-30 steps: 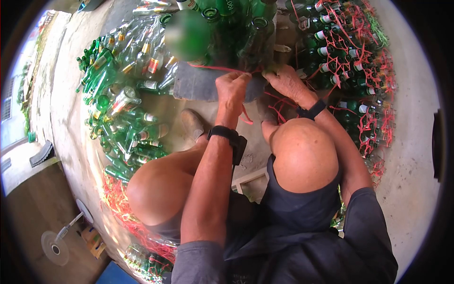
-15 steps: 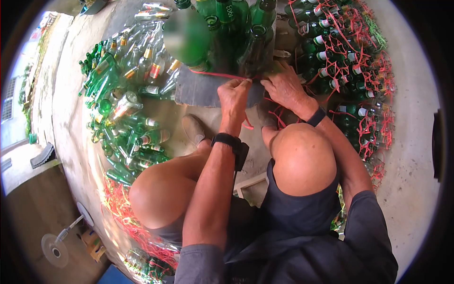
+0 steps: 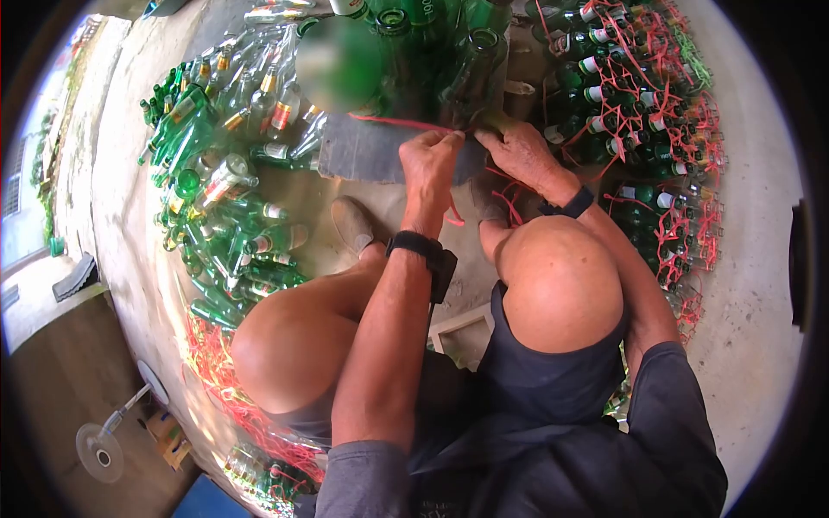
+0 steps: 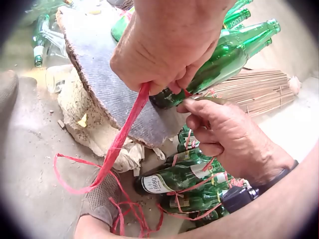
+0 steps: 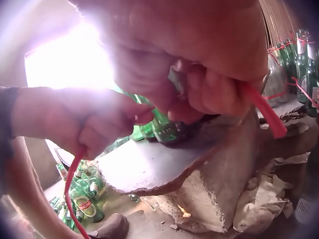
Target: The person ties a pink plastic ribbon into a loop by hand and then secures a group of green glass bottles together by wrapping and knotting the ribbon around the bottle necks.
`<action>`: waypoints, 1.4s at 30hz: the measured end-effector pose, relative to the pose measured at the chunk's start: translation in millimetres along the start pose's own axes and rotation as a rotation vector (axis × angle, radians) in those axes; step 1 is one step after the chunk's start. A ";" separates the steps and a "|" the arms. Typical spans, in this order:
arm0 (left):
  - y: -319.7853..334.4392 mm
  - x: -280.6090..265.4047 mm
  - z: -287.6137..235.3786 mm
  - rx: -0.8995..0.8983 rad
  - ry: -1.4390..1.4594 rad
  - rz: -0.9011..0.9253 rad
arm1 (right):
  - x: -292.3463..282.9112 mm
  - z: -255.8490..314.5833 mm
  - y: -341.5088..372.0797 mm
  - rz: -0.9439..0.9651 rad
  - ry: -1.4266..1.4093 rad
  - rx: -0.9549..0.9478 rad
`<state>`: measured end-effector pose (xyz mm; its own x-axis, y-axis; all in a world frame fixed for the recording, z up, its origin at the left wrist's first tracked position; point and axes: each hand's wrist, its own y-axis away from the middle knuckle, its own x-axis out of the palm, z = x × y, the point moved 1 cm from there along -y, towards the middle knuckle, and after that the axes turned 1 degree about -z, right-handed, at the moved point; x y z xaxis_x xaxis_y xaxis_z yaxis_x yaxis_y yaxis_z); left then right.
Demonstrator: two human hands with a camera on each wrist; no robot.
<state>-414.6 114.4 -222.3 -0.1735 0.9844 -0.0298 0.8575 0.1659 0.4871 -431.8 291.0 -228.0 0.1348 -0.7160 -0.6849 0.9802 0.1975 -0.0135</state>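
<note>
Green bottles (image 3: 471,73) stand grouped on a grey board (image 3: 354,157), with red strap (image 3: 389,122) running around their base. My left hand (image 3: 427,164) grips the strap, fingers curled; in the left wrist view a long tail of red strap (image 4: 122,137) hangs from that fist. Just right of it, my right hand (image 3: 525,157) pinches the strap near the bottle bases, its fingertips close to the left ones. In the right wrist view a short strap end (image 5: 266,112) sticks out of the right hand (image 5: 189,59). The spot between the fingertips is partly hidden.
Loose bottles (image 3: 199,173) pile up at the left. Strapped bottles (image 3: 643,112) lie stacked at the right. Both knees flank the hands from below, and a shoe (image 3: 352,223) is under the board. A fan (image 3: 102,453) stands at the lower left.
Both hands stay at the front of the bottles. The right hand's fingers have shifted slightly, and the view has tilted a little between frames.
</note>
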 end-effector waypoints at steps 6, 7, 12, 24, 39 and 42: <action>-0.9 1.5 1.2 0.002 0.022 -0.016 | 0.0 1.8 -2.1 0.029 -0.026 -0.027; -1.0 1.6 1.4 0.009 0.027 -0.013 | 1.0 1.5 -2.1 0.018 -0.052 -0.044; -1.0 1.9 2.1 0.015 0.033 -0.007 | 11.9 -2.2 -5.6 -0.033 -0.110 -0.091; -1.8 -0.8 -6.5 0.052 -0.019 0.003 | 11.1 -0.8 -8.2 -0.083 -0.055 -0.124; -5.1 -5.1 -13.4 0.258 -0.180 -0.020 | -4.5 3.3 -15.4 0.025 -0.009 -0.164; -2.9 -2.7 -14.0 0.224 -0.195 -0.022 | -5.2 2.7 -16.2 0.034 -0.003 -0.163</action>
<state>-423.4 110.4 -211.5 -0.1157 0.9696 -0.2155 0.9438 0.1749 0.2804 -448.0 289.7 -222.2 0.1682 -0.7094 -0.6844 0.9388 0.3271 -0.1083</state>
